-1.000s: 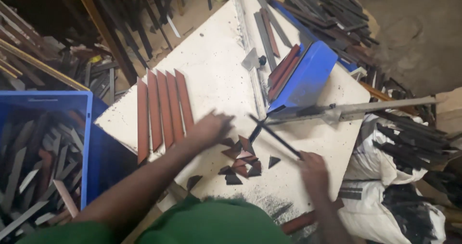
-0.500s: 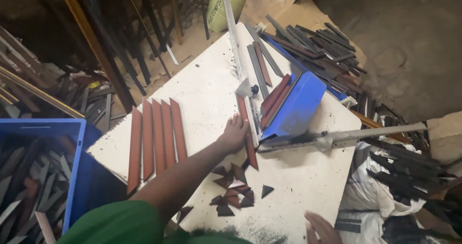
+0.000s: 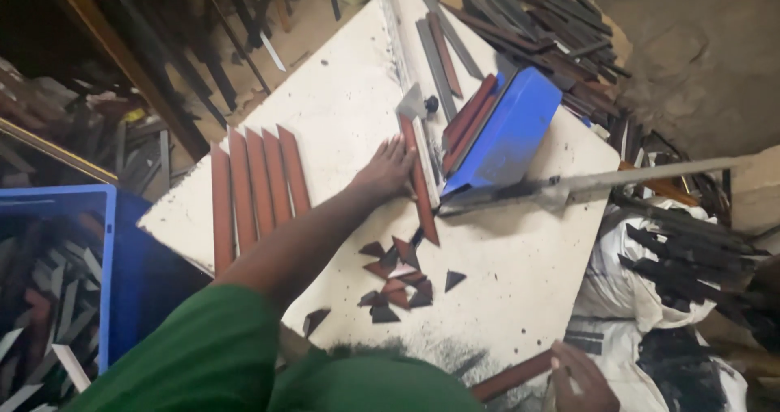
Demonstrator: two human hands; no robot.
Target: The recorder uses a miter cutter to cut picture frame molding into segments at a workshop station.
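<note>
Pressing my flat, open left hand point(image 3: 388, 171) on the reddish-brown wooden strip point(image 3: 418, 180), now against the blue guillotine cutter point(image 3: 508, 132); my right hand point(image 3: 581, 379), at five o'clock, is now gripping another strip point(image 3: 512, 376).

Dim workshop lighting, moderate image softness.
Overhead light is brightening the white rectangular work board point(image 3: 341, 111) while the surroundings are falling into deep shadow; the green fabric sleeve point(image 3: 203, 355) is appearing blurred, and edges are showing slight wide-angle distortion.
</note>
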